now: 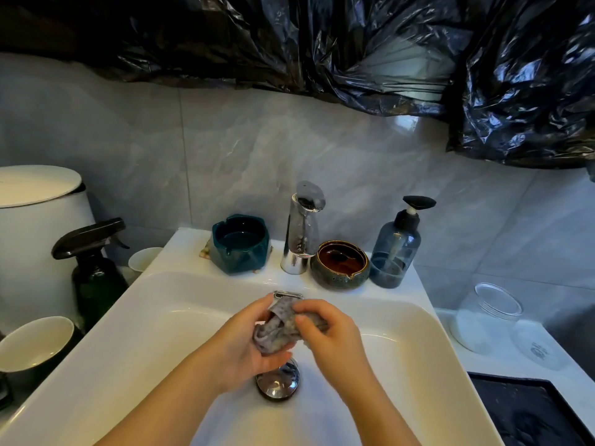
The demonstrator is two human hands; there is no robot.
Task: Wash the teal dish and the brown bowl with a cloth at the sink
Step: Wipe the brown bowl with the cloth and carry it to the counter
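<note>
The teal dish (240, 243) stands on the sink's back ledge, left of the chrome tap (302, 226). Right of the tap sits the brown bowl (340, 264). A crumpled grey cloth (277, 329) is held over the white basin (135, 342), above the chrome drain plug (277, 383). My left hand (248, 346) cups the cloth from below and the left. From the right, my right hand (328, 333) pinches the same cloth. Both dishes stand apart from my hands.
A soap pump bottle (395, 252) stands right of the brown bowl. At the left are a dark green spray bottle (93, 268), a white cup (145, 257), a white bowl (35, 344) and a white bin (35, 226). A glass jar (486, 317) lies on the right counter.
</note>
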